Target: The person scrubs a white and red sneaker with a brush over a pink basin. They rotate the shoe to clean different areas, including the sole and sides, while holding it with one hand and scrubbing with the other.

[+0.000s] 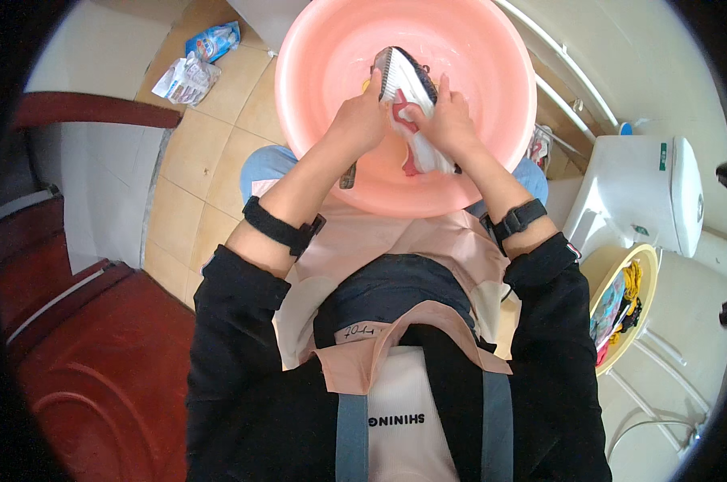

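Note:
My left hand [363, 117] and my right hand [449, 123] grip a sneaker [422, 141] from its two sides. The sneaker is tilted inside a large pink plastic basin [303, 66]. Its sole looks white with red patches, and dark material shows along the far edge. My left thumb lies along the sole's edge, while my right fingers rest on its other side. Below my left wrist a dark, narrow object [348, 176] shows against the basin's near wall; I cannot tell what it is. A bit of something yellow [366, 85] shows beside my left hand, mostly hidden.
Left of the basin, a blue plastic packet [214, 41] and a clear plastic bag [188, 79] lie on the tiled floor [218, 132]. A dark red wooden door [110, 361] is at left. At right are a white toilet cistern [631, 193] and a yellow basin [592, 283] of clothes.

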